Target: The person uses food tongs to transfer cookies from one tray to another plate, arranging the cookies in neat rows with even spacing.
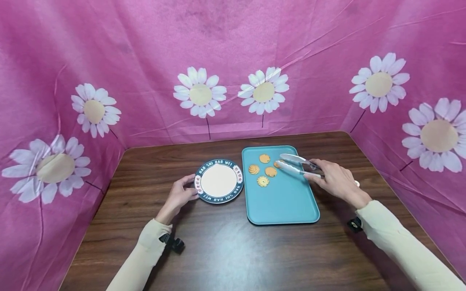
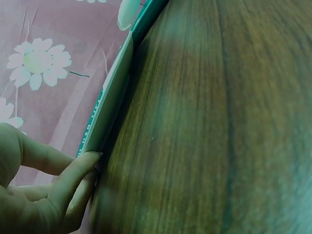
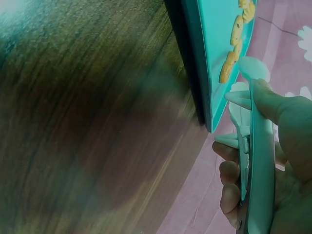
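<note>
Right hand (image 1: 336,180), right of centre in the head view: fingers closed about the handles of metal tongs (image 1: 291,168), whose arms stand parted. Tongs: long axis from the hand leftward and slightly upward, tips at the partly hidden cookie (image 1: 278,164); contact between tip and cookie cannot be told. That cookie lies left of the hand and a little above it, in the upper part of the teal tray (image 1: 282,206); the right hand is the nearer of the two. Four further cookies, set close to its left: one plain round above (image 1: 264,158), one plain round below (image 1: 271,172), one swirled (image 1: 253,169), one frilled (image 1: 263,181). Left hand (image 1: 180,194), left of centre: thumb and finger pinch the left rim of a round plate (image 1: 218,180), white-centred, dark lettered border, just beside the tray's left edge. Below all, a wood-grain table (image 1: 214,258); behind, pink cloth (image 1: 233,32) with daisies. Right wrist view only: curled fingers along one side of the tongs, thumb along the other. Left wrist view only: the plate edge-on, its underside sloping above the wood, a digit against the rim.
</note>
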